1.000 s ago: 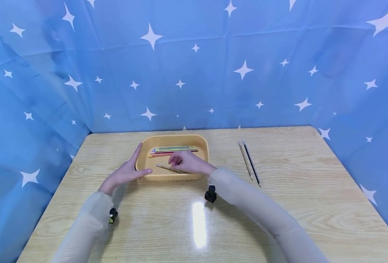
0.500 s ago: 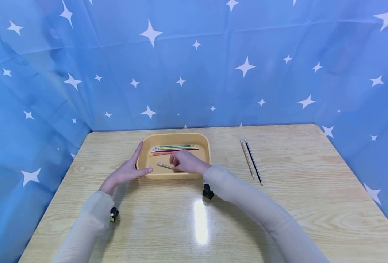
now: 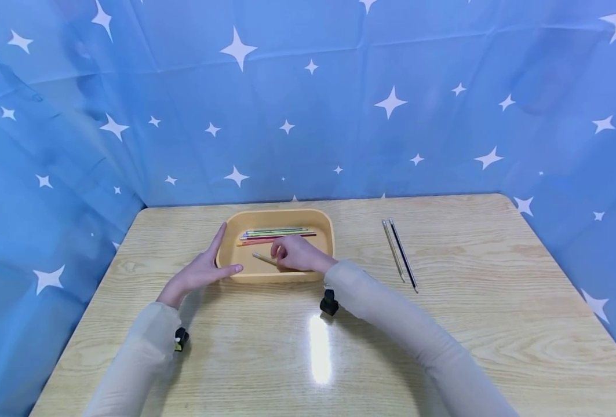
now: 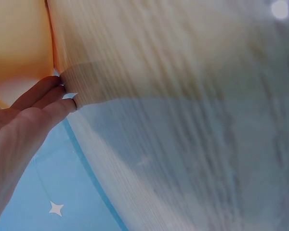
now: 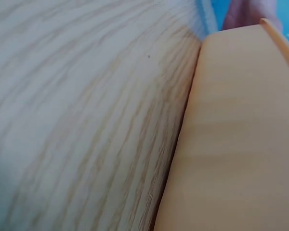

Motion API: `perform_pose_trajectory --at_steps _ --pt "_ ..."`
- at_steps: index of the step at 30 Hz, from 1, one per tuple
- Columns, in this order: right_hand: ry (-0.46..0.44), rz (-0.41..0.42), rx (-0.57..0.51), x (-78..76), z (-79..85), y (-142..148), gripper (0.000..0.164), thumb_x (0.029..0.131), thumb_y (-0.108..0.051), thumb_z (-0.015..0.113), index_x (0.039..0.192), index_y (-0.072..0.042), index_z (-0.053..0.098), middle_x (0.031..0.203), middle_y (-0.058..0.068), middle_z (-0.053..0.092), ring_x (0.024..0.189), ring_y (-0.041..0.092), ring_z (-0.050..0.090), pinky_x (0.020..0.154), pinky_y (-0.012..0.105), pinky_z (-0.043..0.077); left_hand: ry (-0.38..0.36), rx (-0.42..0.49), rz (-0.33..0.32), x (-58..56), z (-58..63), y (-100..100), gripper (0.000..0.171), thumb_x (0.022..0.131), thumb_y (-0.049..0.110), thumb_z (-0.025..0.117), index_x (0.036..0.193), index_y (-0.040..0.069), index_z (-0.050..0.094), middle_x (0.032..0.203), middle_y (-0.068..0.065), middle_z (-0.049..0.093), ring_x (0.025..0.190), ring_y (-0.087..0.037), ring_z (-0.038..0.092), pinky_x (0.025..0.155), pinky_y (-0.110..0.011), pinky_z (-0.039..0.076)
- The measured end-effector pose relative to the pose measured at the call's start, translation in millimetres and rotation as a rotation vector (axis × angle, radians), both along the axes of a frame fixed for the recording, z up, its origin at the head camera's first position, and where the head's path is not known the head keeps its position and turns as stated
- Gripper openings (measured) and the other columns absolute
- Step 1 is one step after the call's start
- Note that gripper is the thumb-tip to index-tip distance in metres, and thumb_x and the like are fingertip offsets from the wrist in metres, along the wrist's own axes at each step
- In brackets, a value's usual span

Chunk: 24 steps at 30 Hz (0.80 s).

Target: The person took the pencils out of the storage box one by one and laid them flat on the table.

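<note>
A shallow yellow-orange tray [image 3: 276, 278] lies toward the back of the table in the head view. My left hand [image 3: 200, 272] spans its left end, straight fingers along the outer wall and thumb over the front rim. In the left wrist view the fingertips [image 4: 53, 86] are right at the tray wall [image 4: 21, 43]. Inside the tray, my right hand [image 3: 299, 255] pinches a gold-coloured pencil [image 3: 263, 258]; one end sticks out to the left, the rest is hidden under the hand. Behind it lie several coloured pencils [image 3: 276, 234], side by side. The right wrist view shows only the tray's outer wall [image 5: 236, 134].
Right of the tray, a gold pencil [image 3: 393, 250] and a dark pencil [image 3: 404, 255] lie nearly parallel on the wooden table [image 3: 485, 301]. A blue curtain with white stars [image 3: 318, 116] hangs behind and beside the table.
The gold-coloured pencil under my right hand has shifted slightly to the right and back, its left end now a little nearer the coloured pencils. My left hand stays at the tray.
</note>
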State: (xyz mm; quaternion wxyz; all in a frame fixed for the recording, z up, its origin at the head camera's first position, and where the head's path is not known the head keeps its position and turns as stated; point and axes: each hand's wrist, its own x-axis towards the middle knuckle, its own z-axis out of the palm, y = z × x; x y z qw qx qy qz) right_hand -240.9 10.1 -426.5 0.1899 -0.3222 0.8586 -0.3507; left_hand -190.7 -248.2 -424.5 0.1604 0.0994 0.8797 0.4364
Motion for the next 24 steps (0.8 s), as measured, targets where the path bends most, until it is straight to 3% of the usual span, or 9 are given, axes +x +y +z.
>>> perform_pose_trajectory --at_steps 10,17,18,24 --pt "-0.22 -0.172 -0.094 -2.8 0.1 4.1 0.015 0.089 -0.004 0.068 0.103 -0.002 0.068 0.092 0.007 0.068 0.084 0.016 0.065 0.071 0.027 0.053 0.013 0.003 -0.008 2.8 1.0 -0.3 0.108 0.088 0.036 0.071 0.154 0.023 -0.014 0.157 -0.026 0.002 0.136 -0.049 0.021 0.109 -0.059 0.019" --pt "-0.284 -0.192 -0.145 -2.3 2.9 4.8 0.017 0.089 -0.004 0.068 0.106 -0.002 0.067 0.093 0.006 0.067 0.083 0.017 0.063 0.069 0.026 0.051 0.014 0.009 -0.005 3.5 3.1 -0.3 0.108 0.088 0.034 0.071 0.154 0.024 -0.013 0.156 -0.028 0.005 0.135 -0.05 0.024 0.108 -0.059 0.021" --pt "-0.288 -0.191 -0.156 -2.5 2.7 4.9 0.018 0.089 -0.004 0.068 0.106 -0.002 0.067 0.093 0.006 0.066 0.083 0.016 0.063 0.069 0.026 0.051 0.009 0.013 -0.005 5.5 8.2 1.7 0.107 0.088 0.033 0.071 0.155 0.023 -0.013 0.155 -0.029 0.005 0.134 -0.051 0.024 0.108 -0.059 0.021" --pt "-0.32 -0.184 -0.251 -4.9 0.9 6.3 0.02 0.089 -0.003 0.066 0.109 -0.001 0.067 0.096 0.007 0.065 0.088 0.018 0.06 0.076 0.028 0.05 0.006 0.005 -0.008 2.6 5.9 1.1 0.107 0.089 0.028 0.07 0.154 0.017 -0.013 0.153 -0.034 0.006 0.132 -0.054 0.025 0.107 -0.061 0.022"
